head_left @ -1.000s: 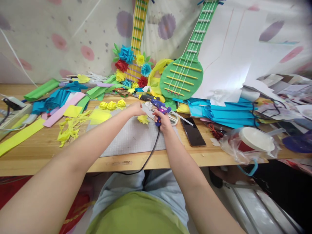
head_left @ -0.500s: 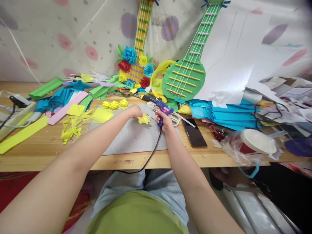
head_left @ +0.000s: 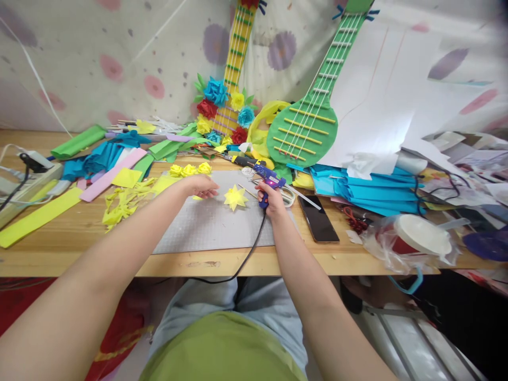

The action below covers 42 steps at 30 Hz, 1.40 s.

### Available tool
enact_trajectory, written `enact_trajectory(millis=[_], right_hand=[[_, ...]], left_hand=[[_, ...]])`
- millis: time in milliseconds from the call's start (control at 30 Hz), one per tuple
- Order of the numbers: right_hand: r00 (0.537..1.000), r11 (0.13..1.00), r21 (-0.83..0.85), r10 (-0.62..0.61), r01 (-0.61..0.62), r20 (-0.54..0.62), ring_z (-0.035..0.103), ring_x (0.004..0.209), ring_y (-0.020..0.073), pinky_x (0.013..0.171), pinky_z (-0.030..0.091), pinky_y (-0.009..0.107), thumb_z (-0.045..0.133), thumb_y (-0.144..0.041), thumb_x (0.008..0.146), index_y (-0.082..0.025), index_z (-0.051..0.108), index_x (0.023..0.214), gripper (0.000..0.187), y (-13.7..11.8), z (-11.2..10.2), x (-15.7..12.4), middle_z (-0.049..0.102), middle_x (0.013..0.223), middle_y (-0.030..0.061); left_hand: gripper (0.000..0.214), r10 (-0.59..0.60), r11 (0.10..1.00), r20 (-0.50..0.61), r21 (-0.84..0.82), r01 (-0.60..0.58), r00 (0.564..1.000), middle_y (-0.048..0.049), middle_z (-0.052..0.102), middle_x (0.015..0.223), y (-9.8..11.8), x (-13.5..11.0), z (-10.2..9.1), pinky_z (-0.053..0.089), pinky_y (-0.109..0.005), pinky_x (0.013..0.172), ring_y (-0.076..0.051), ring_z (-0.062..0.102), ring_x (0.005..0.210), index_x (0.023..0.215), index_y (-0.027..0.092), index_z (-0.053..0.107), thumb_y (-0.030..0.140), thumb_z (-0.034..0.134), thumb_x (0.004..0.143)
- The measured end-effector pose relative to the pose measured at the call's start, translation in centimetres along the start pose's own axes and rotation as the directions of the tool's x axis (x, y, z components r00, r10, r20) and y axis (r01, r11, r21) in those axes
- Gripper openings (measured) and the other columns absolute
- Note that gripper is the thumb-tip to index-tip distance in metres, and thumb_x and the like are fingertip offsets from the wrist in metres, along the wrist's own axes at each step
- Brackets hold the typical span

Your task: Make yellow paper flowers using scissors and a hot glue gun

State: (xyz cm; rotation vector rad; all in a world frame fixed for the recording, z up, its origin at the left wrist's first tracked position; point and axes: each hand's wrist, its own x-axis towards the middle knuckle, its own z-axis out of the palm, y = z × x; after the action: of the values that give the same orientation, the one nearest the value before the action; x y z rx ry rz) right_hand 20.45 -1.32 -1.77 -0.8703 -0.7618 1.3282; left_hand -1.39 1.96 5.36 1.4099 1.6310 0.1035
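The right hand [head_left: 271, 198] is closed round the blue glue gun [head_left: 266, 177], hiding its handle, just beside the yellow paper flower [head_left: 235, 197] lying free on the grey mat [head_left: 206, 227]. The left hand [head_left: 201, 186] hovers palm down, fingers loosely spread and gripping nothing visible; its underside is hidden.

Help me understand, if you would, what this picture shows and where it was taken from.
No machine here: a person works with two bare hands. The one picture comes from a camera worn on their head, looking forward and down, so both arms reach in from below. The right hand grips a purple glue gun, its cord running off the wooden table. The left hand is open, beside a yellow paper star lying on a grey mat. Nearby lie yellow paper scraps, small yellow roses and a phone; a green paper guitar and a yellow paper guitar lean at the back.
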Motion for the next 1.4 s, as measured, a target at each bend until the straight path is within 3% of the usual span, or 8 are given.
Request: enact_trajectory(millis=[200,333,533,833,1033,1133,1300,1400], right_hand=[[1.0,1.0,0.016,-0.006,0.006,0.01,0.038,0.04,0.0022,0.035,0.03,0.016,0.074,-0.031,0.055,-0.016,0.056,0.067,0.027,0.2,-0.1,0.1,0.059,0.059,-0.0023],[1.0,1.0,0.016,-0.001,0.001,0.01,0.038,0.04,0.0021,0.036,0.031,0.016,0.074,-0.032,0.055,-0.016,0.056,0.069,0.028,0.3,-0.2,0.2,0.06,0.06,-0.0023],[1.0,1.0,-0.007,0.005,-0.005,-0.008,0.038,0.04,0.0023,0.036,0.031,0.017,0.075,-0.033,0.052,-0.016,0.056,0.068,0.03,0.2,-0.1,0.2,0.06,0.06,-0.0022],[1.0,1.0,0.005,0.013,-0.013,-0.01,0.038,0.041,0.0024,0.036,0.031,0.017,0.075,-0.033,0.052,-0.017,0.056,0.07,0.031,0.1,0.0,0.1,0.06,0.06,-0.0023],[1.0,1.0,0.001,0.027,-0.027,-0.015,0.037,0.041,0.0023,0.036,0.029,0.017,0.075,-0.033,0.051,-0.017,0.055,0.069,0.031,0.0,0.0,0.1,0.06,0.06,-0.0023],[1.0,1.0,-0.003,0.025,-0.025,-0.014,0.037,0.041,0.0024,0.036,0.029,0.018,0.075,-0.034,0.052,-0.017,0.055,0.07,0.032,0.0,0.0,0.1,0.059,0.06,-0.0024],[1.0,1.0,0.006,0.026,-0.026,-0.007,0.038,0.04,0.002,0.035,0.029,0.017,0.076,-0.034,0.05,-0.016,0.055,0.068,0.032,0.1,0.1,0.1,0.059,0.059,-0.0025],[1.0,1.0,0.007,0.026,-0.026,-0.007,0.038,0.04,0.002,0.035,0.03,0.016,0.076,-0.033,0.051,-0.016,0.055,0.068,0.031,0.2,0.0,0.1,0.06,0.06,-0.0023]], left_hand=[[0.015,0.045,0.955,-0.323,0.292,0.054,0.945,-0.0044,0.066,0.072,-2.3,-0.9,-1.9,0.043,-0.023,0.055,-0.016,0.06,0.067,0.069,0.018,0.06,0.034,0.059,0.068],[0.015,0.088,0.911,-0.431,0.399,0.103,0.898,-0.0017,0.059,0.058,-5.0,-0.2,-2.3,0.036,-0.024,0.051,-0.017,0.058,0.064,0.06,0.019,0.057,0.033,0.061,0.065],[0.022,0.201,0.959,-0.425,0.27,-0.088,0.883,0.001,0.063,0.068,-7.2,1.7,-0.8,0.039,-0.022,0.055,-0.014,0.057,0.064,0.065,0.02,0.057,0.036,0.068,0.057],[0.019,0.201,0.977,-0.457,0.162,-0.141,0.866,0.0027,0.06,0.065,-6.9,1.5,0.2,0.039,-0.022,0.057,-0.012,0.055,0.062,0.064,0.02,0.054,0.024,0.071,0.055],[0.024,0.13,0.973,-0.503,0.231,-0.012,0.855,0.002,0.061,0.066,-6.8,0.9,0.3,0.035,-0.023,0.052,-0.013,0.054,0.059,0.064,0.02,0.054,0.032,0.073,0.055],[0.02,0.14,0.973,-0.456,0.229,-0.036,0.879,0.0024,0.059,0.062,-6.8,0.9,0.3,0.035,-0.023,0.052,-0.013,0.053,0.058,0.06,0.02,0.053,0.031,0.07,0.059],[0.026,0.171,0.972,-0.526,0.229,-0.055,0.833,0.0014,0.062,0.075,-7.0,1.0,0.3,0.035,-0.022,0.054,-0.012,0.054,0.063,0.073,0.021,0.057,0.031,0.073,0.055],[0.024,0.116,0.978,-0.506,0.21,-0.008,0.854,0.0014,0.061,0.07,-6.8,1.1,0.3,0.035,-0.023,0.054,-0.013,0.054,0.061,0.068,0.02,0.057,0.031,0.073,0.055]])
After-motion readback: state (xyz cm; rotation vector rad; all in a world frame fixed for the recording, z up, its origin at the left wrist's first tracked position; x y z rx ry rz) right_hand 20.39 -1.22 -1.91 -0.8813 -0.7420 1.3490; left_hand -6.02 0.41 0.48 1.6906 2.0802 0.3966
